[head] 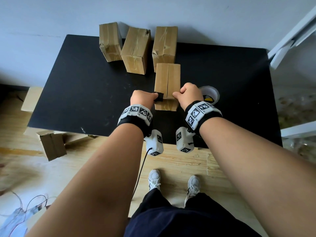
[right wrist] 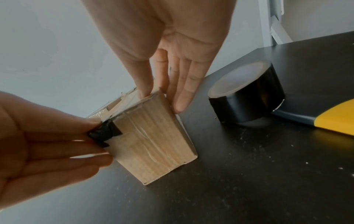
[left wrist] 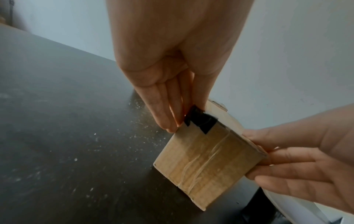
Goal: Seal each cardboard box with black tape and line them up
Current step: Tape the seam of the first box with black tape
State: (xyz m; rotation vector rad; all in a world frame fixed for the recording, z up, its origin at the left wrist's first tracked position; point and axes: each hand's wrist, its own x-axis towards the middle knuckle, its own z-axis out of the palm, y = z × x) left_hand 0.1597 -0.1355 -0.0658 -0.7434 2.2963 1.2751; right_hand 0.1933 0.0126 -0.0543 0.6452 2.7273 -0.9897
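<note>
A small cardboard box [head: 167, 77] lies on the black table [head: 85, 82] with its short end toward me. My left hand [head: 145, 100] pinches a crumpled piece of black tape [head: 159, 97] against the upper left corner of that near end [left wrist: 206, 163]. The same tape piece [left wrist: 201, 121] shows stuck partly on the end face. My right hand [head: 188, 94] grips the box's right near corner, thumb on the top edge and fingers [right wrist: 180, 98] down the side. The black tape roll [right wrist: 247, 97] lies flat just right of the box [right wrist: 153, 144].
Three more cardboard boxes [head: 110, 41] [head: 136, 50] [head: 165, 47] stand along the table's back edge by the wall. A yellow and grey tool [right wrist: 335, 118] lies beside the roll. Another box [head: 52, 146] lies on the floor at the left. A white frame [head: 290, 40] stands at the right.
</note>
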